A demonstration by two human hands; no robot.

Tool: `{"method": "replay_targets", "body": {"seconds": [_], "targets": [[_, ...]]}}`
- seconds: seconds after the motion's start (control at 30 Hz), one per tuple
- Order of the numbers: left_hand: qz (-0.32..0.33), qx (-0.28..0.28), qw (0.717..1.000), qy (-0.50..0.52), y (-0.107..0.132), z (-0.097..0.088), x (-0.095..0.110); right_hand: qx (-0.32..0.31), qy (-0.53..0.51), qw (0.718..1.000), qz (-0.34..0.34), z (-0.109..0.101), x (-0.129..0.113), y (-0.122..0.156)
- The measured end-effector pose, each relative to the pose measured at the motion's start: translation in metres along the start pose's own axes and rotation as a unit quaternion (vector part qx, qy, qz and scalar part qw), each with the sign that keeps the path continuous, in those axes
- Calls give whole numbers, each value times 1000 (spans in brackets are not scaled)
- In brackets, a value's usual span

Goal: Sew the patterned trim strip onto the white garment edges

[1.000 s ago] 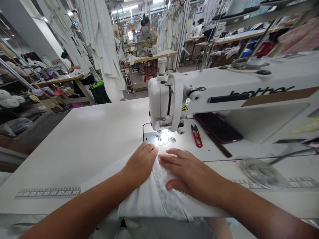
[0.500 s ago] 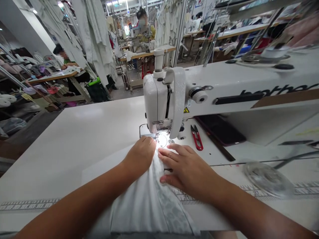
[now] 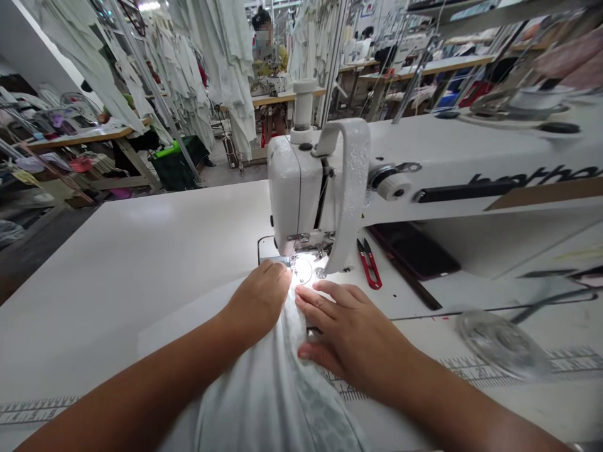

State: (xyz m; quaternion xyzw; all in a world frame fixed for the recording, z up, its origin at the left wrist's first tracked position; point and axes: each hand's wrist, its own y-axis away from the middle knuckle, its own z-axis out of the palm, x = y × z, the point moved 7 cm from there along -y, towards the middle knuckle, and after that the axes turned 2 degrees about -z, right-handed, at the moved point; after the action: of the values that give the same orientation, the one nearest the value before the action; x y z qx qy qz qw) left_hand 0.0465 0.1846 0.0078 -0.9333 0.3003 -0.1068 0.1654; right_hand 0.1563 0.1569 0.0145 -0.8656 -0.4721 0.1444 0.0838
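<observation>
A pale grey-white fabric [image 3: 268, 402] with a patterned band runs from my body up to the presser foot [image 3: 306, 252] of a white Brother sewing machine [image 3: 294, 182]. My left hand [image 3: 258, 300] sits curled on the fabric, its fingertips just in front of the foot. My right hand [image 3: 348, 333] lies spread on the fabric's right side, close to the needle plate [image 3: 301, 270]. The lit needle area shows between my hands, and the needle itself is too small to make out.
Red thread snips [image 3: 369, 270] and a dark phone [image 3: 414, 251] lie behind the machine head. A clear plastic disc [image 3: 502, 345] rests on the white table [image 3: 155, 238], which has a printed ruler [image 3: 513, 367]. Co-workers and hanging garments stand beyond.
The view has swung, so the machine head sits further left and looks larger. Both hands stay by the presser foot, and the fabric under them gathers narrower.
</observation>
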Motion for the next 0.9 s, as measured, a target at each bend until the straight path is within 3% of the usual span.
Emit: {"method": "replay_targets", "body": {"seconds": [0.9], "targets": [[-2, 23, 1000, 7, 2, -2, 2, -24, -9, 1000, 15, 0, -1, 2]]}}
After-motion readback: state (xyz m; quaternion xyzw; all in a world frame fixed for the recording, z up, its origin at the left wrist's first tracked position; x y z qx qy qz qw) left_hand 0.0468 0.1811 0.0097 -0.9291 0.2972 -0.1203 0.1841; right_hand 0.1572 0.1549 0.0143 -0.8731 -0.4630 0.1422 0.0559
